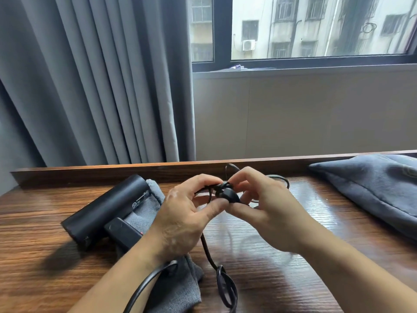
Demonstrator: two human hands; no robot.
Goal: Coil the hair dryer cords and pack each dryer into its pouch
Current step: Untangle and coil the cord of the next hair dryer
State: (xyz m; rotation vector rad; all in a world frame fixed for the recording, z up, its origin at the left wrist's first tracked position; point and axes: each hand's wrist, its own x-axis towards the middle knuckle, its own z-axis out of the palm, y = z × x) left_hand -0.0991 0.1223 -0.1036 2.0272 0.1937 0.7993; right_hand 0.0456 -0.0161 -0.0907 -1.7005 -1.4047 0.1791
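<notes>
A black hair dryer (106,208) lies on a grey pouch (178,285) at the left of the wooden table (45,279). Its black cord (222,279) runs from under my left forearm, loops near the front edge and rises to my hands. My left hand (180,220) and my right hand (264,211) are together above the table's middle, both pinching the black plug (226,195) and cord loops at that end. More cord loops show behind my right hand. A second grey pouch (372,188) lies bulging at the right; what it holds is hidden.
A raised wooden ledge (112,171) runs along the table's far edge. Grey curtains (90,75) hang behind at the left, and a window (316,28) over a beige wall fills the right.
</notes>
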